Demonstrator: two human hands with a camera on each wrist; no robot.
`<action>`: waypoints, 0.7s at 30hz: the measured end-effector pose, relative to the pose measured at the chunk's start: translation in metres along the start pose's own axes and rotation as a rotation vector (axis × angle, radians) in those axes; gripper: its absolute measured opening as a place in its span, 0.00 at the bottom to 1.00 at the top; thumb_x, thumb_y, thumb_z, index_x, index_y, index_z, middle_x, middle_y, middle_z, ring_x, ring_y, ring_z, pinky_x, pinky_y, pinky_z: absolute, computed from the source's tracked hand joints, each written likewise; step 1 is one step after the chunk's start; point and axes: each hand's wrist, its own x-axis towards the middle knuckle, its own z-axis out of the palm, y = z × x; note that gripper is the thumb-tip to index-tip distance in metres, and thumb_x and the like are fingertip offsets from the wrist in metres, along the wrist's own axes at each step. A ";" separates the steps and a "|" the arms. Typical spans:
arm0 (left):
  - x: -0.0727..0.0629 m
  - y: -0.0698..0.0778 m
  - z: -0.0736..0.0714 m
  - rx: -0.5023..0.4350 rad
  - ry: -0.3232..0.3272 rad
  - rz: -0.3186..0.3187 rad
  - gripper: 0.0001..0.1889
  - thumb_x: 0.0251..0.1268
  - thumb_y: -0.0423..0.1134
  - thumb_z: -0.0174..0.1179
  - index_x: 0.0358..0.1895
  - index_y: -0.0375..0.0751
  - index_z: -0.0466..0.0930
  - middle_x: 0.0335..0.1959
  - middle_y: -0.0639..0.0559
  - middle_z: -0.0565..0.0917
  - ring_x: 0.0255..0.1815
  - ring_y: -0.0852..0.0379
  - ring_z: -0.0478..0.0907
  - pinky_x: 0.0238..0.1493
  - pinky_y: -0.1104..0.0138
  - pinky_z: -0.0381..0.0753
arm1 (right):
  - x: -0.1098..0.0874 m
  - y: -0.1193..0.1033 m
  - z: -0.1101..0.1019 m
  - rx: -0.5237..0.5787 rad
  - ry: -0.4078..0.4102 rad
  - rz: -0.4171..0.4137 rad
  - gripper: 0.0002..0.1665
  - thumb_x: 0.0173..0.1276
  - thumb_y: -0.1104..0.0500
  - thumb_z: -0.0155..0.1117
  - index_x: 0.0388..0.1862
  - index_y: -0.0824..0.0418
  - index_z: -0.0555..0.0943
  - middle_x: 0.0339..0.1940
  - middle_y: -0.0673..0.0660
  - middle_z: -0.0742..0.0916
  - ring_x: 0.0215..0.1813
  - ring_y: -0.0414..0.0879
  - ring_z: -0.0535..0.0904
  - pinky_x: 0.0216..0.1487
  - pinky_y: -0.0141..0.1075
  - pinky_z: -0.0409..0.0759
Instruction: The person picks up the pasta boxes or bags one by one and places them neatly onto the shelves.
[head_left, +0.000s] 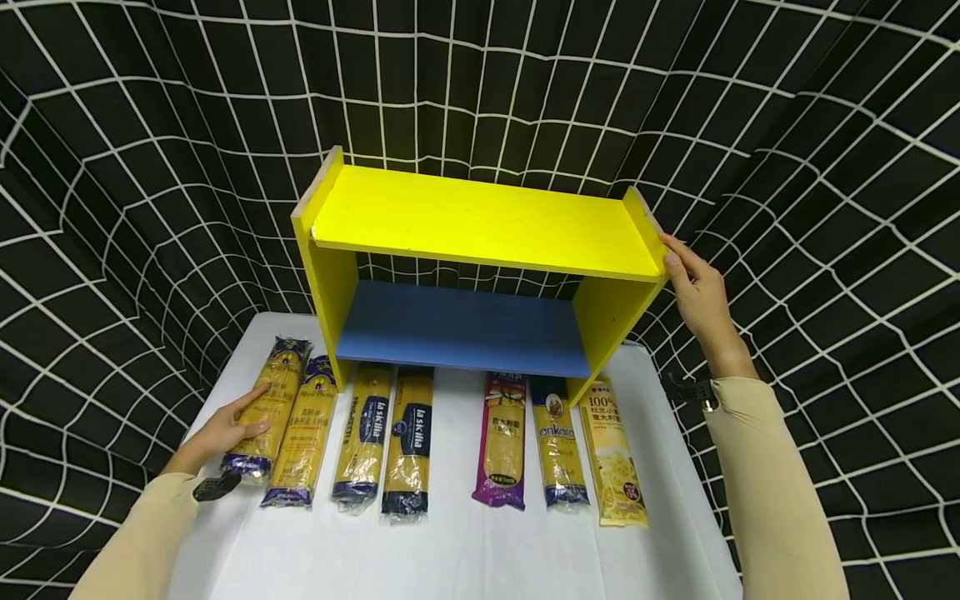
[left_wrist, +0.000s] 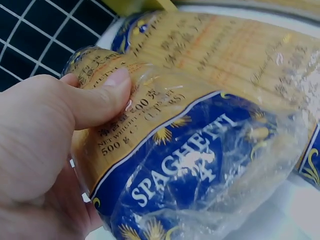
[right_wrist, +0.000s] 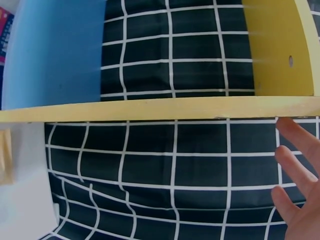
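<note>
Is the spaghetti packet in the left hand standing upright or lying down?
Lying down: the packet stretches along the table, printed face up, with the left hand gripping it.

Pkt [left_wrist: 170, 160] reads "SPAGHETTI 4", net wt 500 g.

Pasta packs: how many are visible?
7, from left: a pack gripped by the left hand, its neighbour, two la sicilia packs, a purple pack, a navy-topped pack, a yellow pack. More may hide behind the shelf.

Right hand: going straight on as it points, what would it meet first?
The shelf unit's yellow right side panel; the right hand appears to touch it, though depth leaves exact contact unclear.
</note>
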 end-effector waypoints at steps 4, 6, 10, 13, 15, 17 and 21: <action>-0.001 0.012 -0.007 -0.091 -0.010 -0.004 0.47 0.70 0.44 0.61 0.80 0.48 0.37 0.70 0.16 0.58 0.39 0.53 0.79 0.36 0.66 0.81 | 0.000 -0.001 0.001 -0.008 0.001 0.009 0.25 0.79 0.38 0.42 0.72 0.27 0.65 0.75 0.57 0.73 0.69 0.56 0.72 0.71 0.60 0.67; -0.001 0.019 -0.011 -0.119 -0.014 -0.005 0.46 0.71 0.44 0.60 0.80 0.50 0.35 0.68 0.16 0.59 0.37 0.53 0.80 0.35 0.64 0.82 | -0.001 -0.002 0.001 -0.006 -0.006 0.012 0.25 0.79 0.38 0.42 0.73 0.27 0.64 0.75 0.57 0.73 0.69 0.57 0.72 0.71 0.60 0.67; 0.000 0.034 -0.022 -0.081 0.002 0.007 0.45 0.73 0.47 0.58 0.81 0.50 0.35 0.65 0.15 0.64 0.37 0.54 0.80 0.35 0.64 0.82 | -0.001 -0.001 0.002 0.007 -0.009 0.017 0.25 0.79 0.38 0.42 0.72 0.27 0.65 0.75 0.57 0.73 0.71 0.57 0.70 0.72 0.61 0.65; 0.000 0.048 -0.031 -0.044 0.011 0.016 0.45 0.73 0.50 0.57 0.81 0.51 0.35 0.64 0.16 0.65 0.39 0.55 0.79 0.36 0.66 0.81 | -0.001 -0.001 0.002 0.012 -0.007 0.019 0.24 0.79 0.38 0.42 0.72 0.27 0.65 0.75 0.56 0.73 0.71 0.57 0.70 0.72 0.61 0.65; 0.000 0.057 -0.035 -0.041 0.011 0.027 0.45 0.73 0.50 0.56 0.81 0.51 0.35 0.64 0.16 0.66 0.39 0.55 0.79 0.36 0.66 0.81 | -0.001 0.000 0.002 0.014 -0.009 0.020 0.24 0.79 0.38 0.42 0.72 0.27 0.65 0.75 0.56 0.73 0.71 0.57 0.70 0.72 0.61 0.65; 0.000 0.065 -0.039 -0.040 0.013 0.034 0.45 0.73 0.50 0.56 0.81 0.52 0.34 0.64 0.17 0.66 0.38 0.56 0.79 0.36 0.66 0.81 | -0.002 0.000 0.002 0.014 -0.010 0.021 0.24 0.79 0.38 0.42 0.72 0.27 0.65 0.75 0.56 0.72 0.71 0.57 0.70 0.72 0.61 0.66; -0.001 0.079 -0.045 -0.050 0.019 0.060 0.44 0.73 0.49 0.56 0.81 0.51 0.34 0.63 0.17 0.67 0.38 0.58 0.80 0.36 0.66 0.82 | -0.002 0.000 0.002 0.010 -0.010 0.023 0.25 0.79 0.37 0.42 0.73 0.27 0.64 0.76 0.54 0.72 0.71 0.56 0.70 0.72 0.61 0.66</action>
